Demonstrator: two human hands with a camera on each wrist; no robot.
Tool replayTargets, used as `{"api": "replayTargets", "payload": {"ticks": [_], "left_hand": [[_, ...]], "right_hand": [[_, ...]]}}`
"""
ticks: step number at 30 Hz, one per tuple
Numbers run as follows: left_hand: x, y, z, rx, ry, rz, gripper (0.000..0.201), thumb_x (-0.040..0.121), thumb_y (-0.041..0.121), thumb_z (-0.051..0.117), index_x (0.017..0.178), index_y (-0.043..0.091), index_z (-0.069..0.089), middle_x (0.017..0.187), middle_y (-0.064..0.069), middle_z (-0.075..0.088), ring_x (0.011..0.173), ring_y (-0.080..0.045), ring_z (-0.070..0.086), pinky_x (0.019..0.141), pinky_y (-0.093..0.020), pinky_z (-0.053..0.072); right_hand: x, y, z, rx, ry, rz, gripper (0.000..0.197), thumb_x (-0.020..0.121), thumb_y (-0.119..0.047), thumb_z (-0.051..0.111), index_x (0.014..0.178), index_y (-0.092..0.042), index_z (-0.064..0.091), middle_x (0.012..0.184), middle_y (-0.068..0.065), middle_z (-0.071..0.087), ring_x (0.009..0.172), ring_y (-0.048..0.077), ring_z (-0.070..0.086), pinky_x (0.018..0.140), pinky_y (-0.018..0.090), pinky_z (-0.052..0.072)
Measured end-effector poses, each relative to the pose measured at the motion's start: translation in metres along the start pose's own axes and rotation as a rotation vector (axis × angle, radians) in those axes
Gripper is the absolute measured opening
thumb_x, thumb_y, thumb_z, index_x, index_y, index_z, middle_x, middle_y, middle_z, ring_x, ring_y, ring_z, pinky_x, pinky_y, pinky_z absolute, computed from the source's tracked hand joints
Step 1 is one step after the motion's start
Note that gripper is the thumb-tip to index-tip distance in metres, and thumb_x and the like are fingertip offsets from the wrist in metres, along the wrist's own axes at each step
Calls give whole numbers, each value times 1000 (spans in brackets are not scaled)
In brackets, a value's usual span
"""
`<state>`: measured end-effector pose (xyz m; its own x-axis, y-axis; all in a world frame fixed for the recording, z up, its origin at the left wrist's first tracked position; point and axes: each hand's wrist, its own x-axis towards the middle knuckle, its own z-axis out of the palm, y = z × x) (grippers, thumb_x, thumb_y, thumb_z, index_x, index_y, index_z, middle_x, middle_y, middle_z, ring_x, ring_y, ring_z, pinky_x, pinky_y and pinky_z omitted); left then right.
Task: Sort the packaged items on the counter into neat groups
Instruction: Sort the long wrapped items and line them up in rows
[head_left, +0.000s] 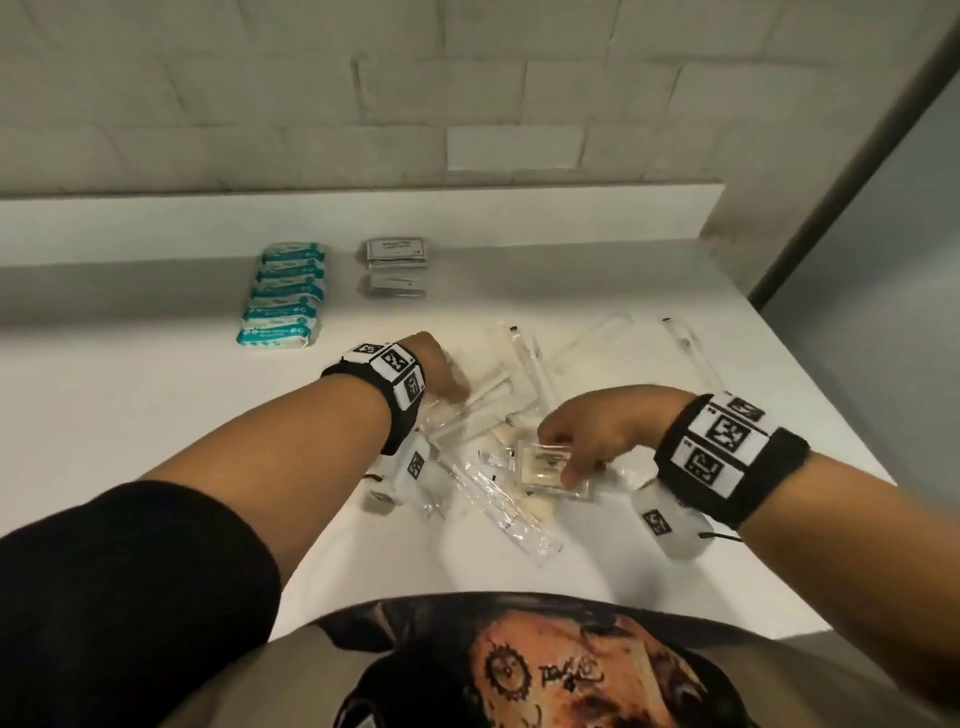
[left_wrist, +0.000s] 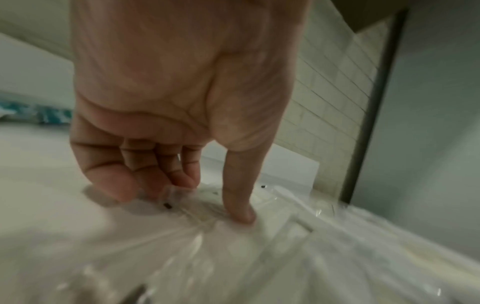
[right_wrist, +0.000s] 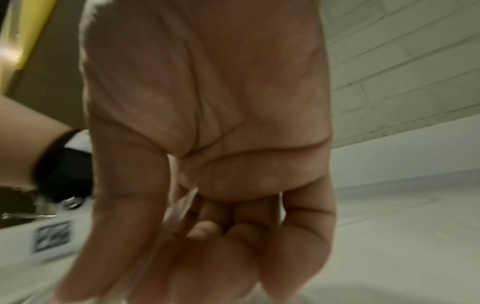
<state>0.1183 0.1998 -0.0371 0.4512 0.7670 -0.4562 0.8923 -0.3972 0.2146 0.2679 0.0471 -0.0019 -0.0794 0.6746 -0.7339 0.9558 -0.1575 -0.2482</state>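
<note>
The small clear packet (head_left: 550, 467) with a pale flat content lies at the near right edge of the heap of clear-wrapped items (head_left: 498, 415) in the middle of the white counter (head_left: 156, 415). It looks light and thin, its film slick and likely to slide over its neighbours, so a pinch at the edges should serve better than a press from above. The right hand (head_left: 597, 431) has fingers and thumb curled round this packet, pinching it at its sides; the right wrist view shows a clear edge between the bent fingers. The left hand (head_left: 441, 374) rests on the long clear sleeves, fingers bent, thumb (left_wrist: 240, 195) pressing film down; whether it grips anything I cannot tell. Beyond the heap, teal packs (head_left: 283, 293) and grey sachets (head_left: 396, 267) lie already sorted by the wall.
</note>
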Motion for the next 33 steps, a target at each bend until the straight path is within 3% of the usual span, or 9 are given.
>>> {"api": "replayTargets", "payload": {"ticks": [5, 7, 10, 13, 16, 22, 27, 29, 33], "left_hand": [[-6, -4, 8, 89, -3, 10, 52, 82, 48, 66, 107, 3, 62, 115, -13, 65, 96, -26, 59, 81, -31, 46], [-7, -9, 9, 59, 158, 25, 48, 86, 44, 60, 114, 4, 58, 119, -17, 60, 106, -31, 56, 86, -35, 46], [-22, -9, 6, -257, 452, 175, 27, 89, 33, 58, 104, 10, 57, 101, -7, 59, 90, -26, 55, 71, -30, 40], [-49, 12, 5, -227, 153, 427, 22, 90, 36, 59, 101, 17, 53, 93, 4, 56, 85, -19, 56, 67, -29, 43], [-60, 28, 20, 42, -68, 500, 28, 94, 39, 53, 108, 15, 53, 104, -3, 60, 92, -22, 56, 74, -31, 42], [-51, 23, 23, 154, 135, 346, 30, 95, 40, 49, 113, 16, 50, 102, -5, 57, 87, -22, 50, 72, -31, 39], [-45, 38, 25, 268, 97, 391, 19, 86, 35, 57, 101, 23, 54, 107, -1, 61, 87, -17, 51, 73, -29, 40], [-41, 44, 34, 313, 85, 395, 35, 80, 30, 63, 112, 23, 53, 116, 1, 58, 95, -18, 53, 78, -31, 45], [-39, 50, 46, 352, 67, 373, 65, 82, 27, 65, 141, 23, 38, 132, -2, 41, 115, -24, 49, 93, -35, 46]], "right_hand": [[-4, -3, 49, -23, 161, 84, 47, 73, -53, 70, 105, -26, 50, 97, -8, 58, 80, 12, 53, 70, 30, 46], [-6, -5, 63, -21, 287, 65, 62, 67, -57, 73, 115, -29, 44, 105, -8, 54, 83, 13, 53, 73, 32, 48], [-5, -10, 74, -48, 416, 11, 60, 72, -47, 73, 120, -26, 44, 111, -3, 48, 87, 16, 51, 72, 33, 48], [-6, -15, 73, -50, 419, 3, 61, 76, -32, 70, 129, -26, 40, 115, 0, 50, 89, 17, 51, 72, 30, 48], [-7, -14, 70, -19, 366, 53, 61, 73, -19, 66, 128, -27, 41, 110, 0, 51, 84, 17, 54, 65, 30, 51], [-20, 22, 49, 6, 286, 73, 34, 83, -25, 67, 111, -16, 50, 98, -3, 51, 87, 19, 49, 58, 24, 36], [-28, 98, 4, 105, 546, 331, 41, 86, -30, 60, 120, -10, 50, 112, 6, 55, 97, 24, 54, 66, 25, 40], [-22, 120, 2, 28, 503, 424, 49, 85, -33, 59, 126, -7, 48, 127, 14, 51, 109, 29, 55, 78, 28, 44], [-5, 131, 15, -41, 515, 435, 60, 77, -37, 69, 126, -12, 47, 124, 11, 50, 113, 29, 53, 92, 36, 48]]}}
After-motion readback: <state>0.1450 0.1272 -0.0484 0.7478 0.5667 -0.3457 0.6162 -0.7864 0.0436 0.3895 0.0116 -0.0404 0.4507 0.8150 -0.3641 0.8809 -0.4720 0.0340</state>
